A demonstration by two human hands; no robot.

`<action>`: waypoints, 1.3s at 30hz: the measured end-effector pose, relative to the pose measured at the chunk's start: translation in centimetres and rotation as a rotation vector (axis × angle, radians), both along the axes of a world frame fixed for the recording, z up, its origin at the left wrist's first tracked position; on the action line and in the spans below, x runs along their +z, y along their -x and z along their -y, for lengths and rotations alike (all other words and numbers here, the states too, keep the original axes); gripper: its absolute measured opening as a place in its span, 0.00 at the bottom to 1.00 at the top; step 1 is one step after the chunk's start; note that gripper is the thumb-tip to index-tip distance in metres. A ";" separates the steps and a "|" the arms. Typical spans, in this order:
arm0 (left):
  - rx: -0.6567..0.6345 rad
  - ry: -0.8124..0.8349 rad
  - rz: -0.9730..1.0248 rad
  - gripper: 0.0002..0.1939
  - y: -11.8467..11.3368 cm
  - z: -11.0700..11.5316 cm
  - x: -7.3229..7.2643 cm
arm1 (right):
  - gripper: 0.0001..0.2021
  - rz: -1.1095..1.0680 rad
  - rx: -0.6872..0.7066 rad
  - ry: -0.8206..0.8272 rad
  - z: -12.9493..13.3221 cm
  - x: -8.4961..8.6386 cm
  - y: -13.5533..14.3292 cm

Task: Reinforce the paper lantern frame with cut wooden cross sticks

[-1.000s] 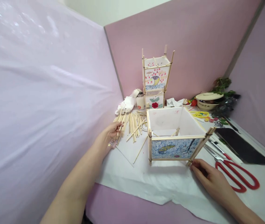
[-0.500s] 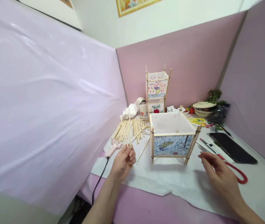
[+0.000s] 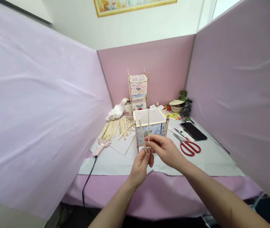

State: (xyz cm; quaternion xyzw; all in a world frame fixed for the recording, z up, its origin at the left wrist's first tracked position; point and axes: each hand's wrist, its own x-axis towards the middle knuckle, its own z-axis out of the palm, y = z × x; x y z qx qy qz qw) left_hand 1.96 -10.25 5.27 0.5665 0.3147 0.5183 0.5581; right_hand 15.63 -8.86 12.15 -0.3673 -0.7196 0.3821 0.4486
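Note:
Two thin wooden sticks point(image 3: 142, 133) stand nearly upright in my left hand point(image 3: 140, 166), its fingers closed round their lower ends. Just above it, my right hand point(image 3: 164, 148) pinches the right-hand stick point(image 3: 148, 125) between thumb and fingertips. Behind the sticks stands a square lantern-like box point(image 3: 155, 117) with stick corner posts, white inside and a blue patterned picture on its front. My hands and the sticks cover part of that front. A taller two-tier frame point(image 3: 138, 87) of the same build rises at the back.
Left of the box lie many loose sticks point(image 3: 112, 129) and a pink glue gun point(image 3: 101, 147) with a black cord. To the right are red-handled scissors point(image 3: 190, 148), pens and a black phone point(image 3: 194, 131). A lidded bowl point(image 3: 176, 107) sits at the back right.
My right hand has come from the right side near the scissors over to the sticks and grasps one. My left hand still holds the sticks. The view has turned right.

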 end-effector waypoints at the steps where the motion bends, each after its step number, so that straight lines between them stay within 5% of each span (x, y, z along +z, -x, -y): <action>1: -0.001 -0.044 -0.047 0.17 -0.3 -0.9 0.1 | 0.11 0.008 -0.009 -0.007 -0.5 0.0 -0.3; 6: -0.045 -0.086 -0.175 0.17 -1.0 -4.8 -1.1 | 0.08 0.064 -0.073 -0.017 -2.7 -2.4 -2.0; 12: -0.085 -0.105 -0.331 0.16 -0.8 -6.1 -3.4 | 0.10 0.132 -0.053 0.048 -3.5 -5.3 -2.7; 27: -0.191 -0.126 -0.495 0.20 -0.4 -6.0 -3.6 | 0.11 0.225 -0.048 -0.020 -3.5 -5.3 -3.0; 34: -0.192 0.028 -0.319 0.16 -0.6 -6.0 -3.9 | 0.14 0.317 -0.118 -0.113 -3.7 -4.9 -2.9; 39: -0.069 0.034 -0.183 0.11 -0.5 -5.8 -3.4 | 0.14 0.335 -0.113 -0.125 -3.7 -4.8 -3.1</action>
